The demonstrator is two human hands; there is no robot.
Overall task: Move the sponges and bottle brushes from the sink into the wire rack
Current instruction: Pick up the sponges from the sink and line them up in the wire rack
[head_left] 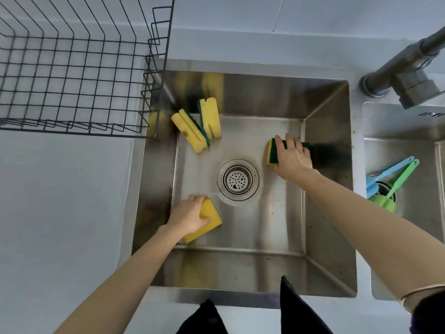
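Nearest the person, the left hand (190,216) curls around a yellow sponge (209,221) lying flat on the sink (240,268) floor, just on the near-left side of the drain (238,180). The thumb presses its near edge and the fingers wrap the far edge, so it looks pinched across its width. Its long axis runs diagonally, near-left to far-right.

Farther in, on the right of the drain, the right hand (292,155) lies spread over a second sponge (273,154), green scrub side up, with the fingers draped on top and the thumb at its near edge (a grip that seems only half closed).

Two more sponges (201,126) lean together, untouched, in the far-left corner. The wire rack (72,75) stands on the counter beyond that corner, so both loads must likely travel up and to the left; the left hand is the nearer. The brushes (390,182) sit in the small basin to the right.
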